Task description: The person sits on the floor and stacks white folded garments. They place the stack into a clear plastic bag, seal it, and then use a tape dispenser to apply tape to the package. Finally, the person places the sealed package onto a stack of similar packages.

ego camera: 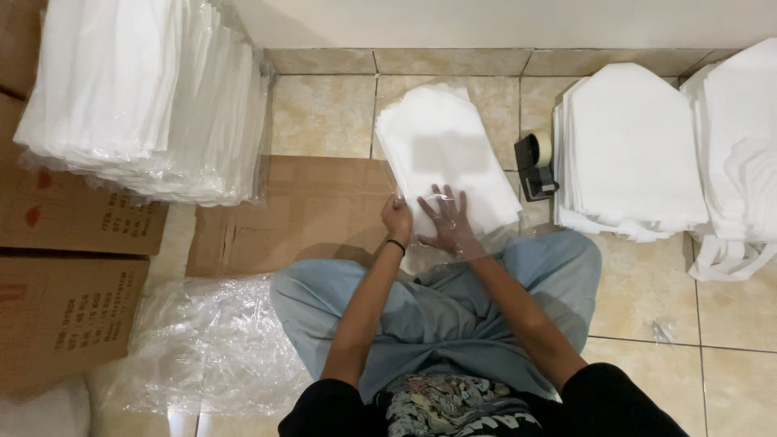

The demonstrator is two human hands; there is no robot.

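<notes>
Your right hand (447, 220) lies flat, fingers spread, pinning the white folded piece (443, 158) inside its clear sleeve (494, 235). Your left hand (396, 218) pinches the sleeve's edge to keep it taut

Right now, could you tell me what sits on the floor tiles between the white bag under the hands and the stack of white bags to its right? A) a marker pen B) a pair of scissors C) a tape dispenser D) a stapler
C: a black tape dispenser with a pale roll stands on the tiled floor, between the white bag and the stack of white bags.
</notes>
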